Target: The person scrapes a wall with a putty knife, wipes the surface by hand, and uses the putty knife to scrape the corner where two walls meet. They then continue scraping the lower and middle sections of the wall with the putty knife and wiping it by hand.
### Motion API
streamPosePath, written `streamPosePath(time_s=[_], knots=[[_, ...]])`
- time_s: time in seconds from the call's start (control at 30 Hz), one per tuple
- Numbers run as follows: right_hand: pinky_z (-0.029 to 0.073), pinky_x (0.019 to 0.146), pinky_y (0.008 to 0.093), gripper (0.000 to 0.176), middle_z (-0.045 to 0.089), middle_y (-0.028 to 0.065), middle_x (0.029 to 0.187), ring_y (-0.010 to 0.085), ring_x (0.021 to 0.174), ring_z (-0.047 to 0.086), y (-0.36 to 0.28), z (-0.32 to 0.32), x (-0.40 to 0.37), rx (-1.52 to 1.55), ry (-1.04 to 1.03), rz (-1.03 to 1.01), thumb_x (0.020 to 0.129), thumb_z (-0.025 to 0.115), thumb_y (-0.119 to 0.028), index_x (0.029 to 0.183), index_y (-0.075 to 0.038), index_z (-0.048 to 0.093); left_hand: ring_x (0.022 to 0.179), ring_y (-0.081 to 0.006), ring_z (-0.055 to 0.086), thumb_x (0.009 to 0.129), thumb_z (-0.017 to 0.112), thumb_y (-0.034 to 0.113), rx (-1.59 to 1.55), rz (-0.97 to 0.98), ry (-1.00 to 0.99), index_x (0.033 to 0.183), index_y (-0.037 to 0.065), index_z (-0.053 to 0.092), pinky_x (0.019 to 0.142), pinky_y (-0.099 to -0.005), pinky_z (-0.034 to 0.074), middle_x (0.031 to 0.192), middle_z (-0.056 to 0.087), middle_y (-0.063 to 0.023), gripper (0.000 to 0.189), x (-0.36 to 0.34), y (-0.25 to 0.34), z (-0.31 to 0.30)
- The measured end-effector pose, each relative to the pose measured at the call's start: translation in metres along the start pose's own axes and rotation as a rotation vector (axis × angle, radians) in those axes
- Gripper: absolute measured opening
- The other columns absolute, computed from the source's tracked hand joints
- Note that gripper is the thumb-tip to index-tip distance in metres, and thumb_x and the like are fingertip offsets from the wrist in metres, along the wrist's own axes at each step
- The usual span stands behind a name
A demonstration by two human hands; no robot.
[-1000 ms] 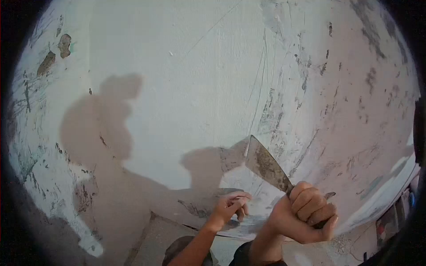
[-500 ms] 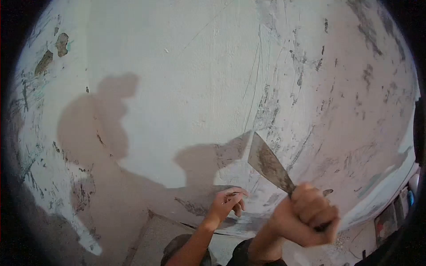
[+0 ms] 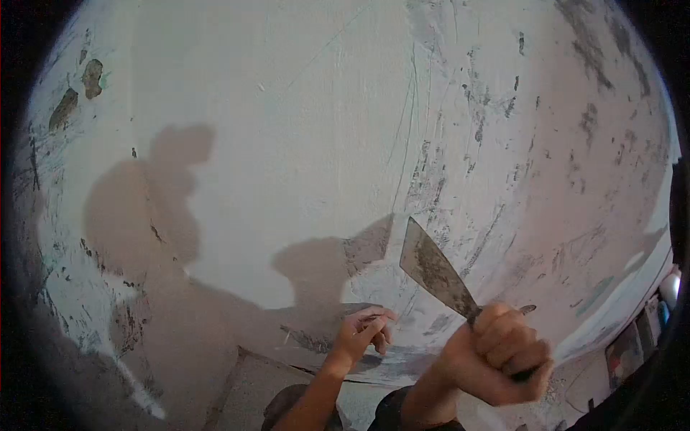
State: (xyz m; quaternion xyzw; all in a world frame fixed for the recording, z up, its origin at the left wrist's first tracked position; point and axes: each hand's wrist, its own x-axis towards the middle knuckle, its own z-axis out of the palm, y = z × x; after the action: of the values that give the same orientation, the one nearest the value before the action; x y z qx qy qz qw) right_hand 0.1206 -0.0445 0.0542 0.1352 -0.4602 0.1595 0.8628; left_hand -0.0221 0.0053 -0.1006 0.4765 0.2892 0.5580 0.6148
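Observation:
My right hand (image 3: 503,352) is wrapped round the handle of a scraper (image 3: 435,269). Its wide metal blade, stained brown and grey, points up and left in front of a patchy, scraped wall (image 3: 302,165). The blade's shadow falls on the wall just left of its edge, with a narrow lit gap between them. Lower and to the left, my left hand (image 3: 365,334) hangs close to the foot of the wall, loosely bent, with fingers apart and nothing visible in it.
Dark scuffs and scratches mark the wall, and two brown chipped patches (image 3: 92,79) show at upper left. Floor (image 3: 251,381) meets the wall below my hands. Several objects, among them a dark box (image 3: 624,357), stand at the lower right edge.
The wall has shifted slightly left in view. Between the scraper's blade and its shadow the gap has widened a little. Both hands stay nearly where they were.

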Motion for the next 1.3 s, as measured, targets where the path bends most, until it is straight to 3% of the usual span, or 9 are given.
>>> streamPosePath(time_s=[0.3, 0.37, 0.4, 0.53, 0.57, 0.9, 0.97, 1.1, 1.3], knots=[[0.028, 0.034, 0.0279, 0.046, 0.029, -0.0018, 0.040, 0.0095, 0.032, 0.022, 0.006, -0.004, 0.005, 0.006, -0.105, -0.068, 0.099, 0.042, -0.031, 0.057, -0.015, 0.030, 0.057, -0.0140, 0.059, 0.099, 0.063, 0.026, 0.024, 0.003, 0.072, 0.108, -0.001, 0.069, 0.053, -0.0289, 0.049, 0.073, 0.066, -0.0083, 0.029, -0.001, -0.001, 0.000], [0.015, 0.042, 0.0281, 0.048, 0.020, -0.0050, 0.044, 0.0076, 0.039, 0.011, 0.005, -0.002, 0.007, -0.146, 0.047, -0.055, 0.102, 0.039, -0.034, 0.059, -0.018, 0.025, 0.056, -0.0145, 0.058, 0.099, 0.062, 0.025, -0.019, -0.010, 0.106, 0.108, -0.001, 0.069, 0.053, -0.0290, 0.049, 0.073, 0.065, -0.0083, 0.028, 0.000, -0.004, -0.004], [0.015, 0.042, 0.0280, 0.047, 0.018, -0.0053, 0.046, 0.0082, 0.040, 0.010, -0.005, -0.005, 0.014, -0.053, -0.021, -0.032, 0.102, 0.039, -0.034, 0.060, -0.019, 0.025, 0.056, -0.0145, 0.058, 0.099, 0.062, 0.025, -0.015, -0.011, 0.108, 0.108, -0.001, 0.069, 0.053, -0.0290, 0.049, 0.073, 0.065, -0.0083, 0.028, 0.000, -0.004, -0.006], [0.020, 0.034, 0.0279, 0.045, 0.024, -0.0045, 0.041, 0.0089, 0.033, 0.018, 0.008, -0.004, 0.016, -0.159, 0.174, -0.068, 0.097, 0.039, -0.032, 0.057, -0.017, 0.027, 0.058, -0.0130, 0.059, 0.100, 0.061, 0.023, 0.019, 0.001, 0.069, 0.109, -0.002, 0.069, 0.054, -0.0280, 0.049, 0.075, 0.067, -0.0080, 0.027, 0.002, -0.005, -0.012], [0.020, 0.033, 0.0274, 0.046, 0.022, -0.0049, 0.041, 0.0087, 0.032, 0.018, 0.020, -0.004, 0.019, 0.017, 0.016, 0.037, 0.097, 0.040, -0.033, 0.056, -0.017, 0.026, 0.059, -0.0115, 0.059, 0.101, 0.060, 0.021, 0.037, -0.003, 0.054, 0.110, -0.002, 0.068, 0.054, -0.0269, 0.048, 0.076, 0.067, -0.0079, 0.026, 0.003, -0.005, -0.011], [0.020, 0.031, 0.0284, 0.041, 0.021, -0.0037, 0.047, 0.0083, 0.034, 0.018, 0.007, -0.007, 0.023, -0.073, 0.000, -0.106, 0.097, 0.041, -0.030, 0.062, -0.015, 0.027, 0.061, -0.0106, 0.061, 0.099, 0.065, 0.038, 0.245, -0.094, -0.211, 0.112, -0.001, 0.069, 0.056, -0.0264, 0.048, 0.078, 0.070, -0.0064, 0.041, -0.007, -0.013, -0.014], [0.018, 0.031, 0.0281, 0.041, 0.021, -0.0030, 0.046, 0.0082, 0.035, 0.017, 0.005, -0.003, 0.026, -0.167, 0.208, -0.178, 0.098, 0.042, -0.030, 0.062, -0.014, 0.027, 0.063, -0.0105, 0.062, 0.099, 0.064, 0.037, 0.247, -0.079, -0.247, 0.113, -0.001, 0.069, 0.056, -0.0269, 0.048, 0.079, 0.070, -0.0060, 0.040, -0.005, -0.017, -0.020], [0.018, 0.031, 0.0287, 0.046, 0.023, -0.0030, 0.045, 0.0079, 0.035, 0.016, 0.011, 0.004, 0.027, -0.017, -0.082, -0.053, 0.098, 0.043, -0.026, 0.058, -0.015, 0.022, 0.066, -0.0107, 0.061, 0.100, 0.064, 0.032, 0.335, -0.118, -0.241, 0.117, -0.002, 0.068, 0.059, -0.0266, 0.049, 0.079, 0.069, -0.0056, 0.039, -0.002, -0.016, -0.024], [0.019, 0.031, 0.0287, 0.048, 0.022, -0.0030, 0.043, 0.0080, 0.034, 0.016, 0.016, 0.013, 0.028, 0.010, -0.101, -0.032, 0.099, 0.042, -0.025, 0.057, -0.014, 0.021, 0.068, -0.0091, 0.059, 0.098, 0.065, 0.029, 0.365, -0.200, -0.241, 0.121, -0.001, 0.067, 0.062, -0.0267, 0.049, 0.080, 0.068, -0.0056, 0.037, -0.008, -0.015, -0.020]])
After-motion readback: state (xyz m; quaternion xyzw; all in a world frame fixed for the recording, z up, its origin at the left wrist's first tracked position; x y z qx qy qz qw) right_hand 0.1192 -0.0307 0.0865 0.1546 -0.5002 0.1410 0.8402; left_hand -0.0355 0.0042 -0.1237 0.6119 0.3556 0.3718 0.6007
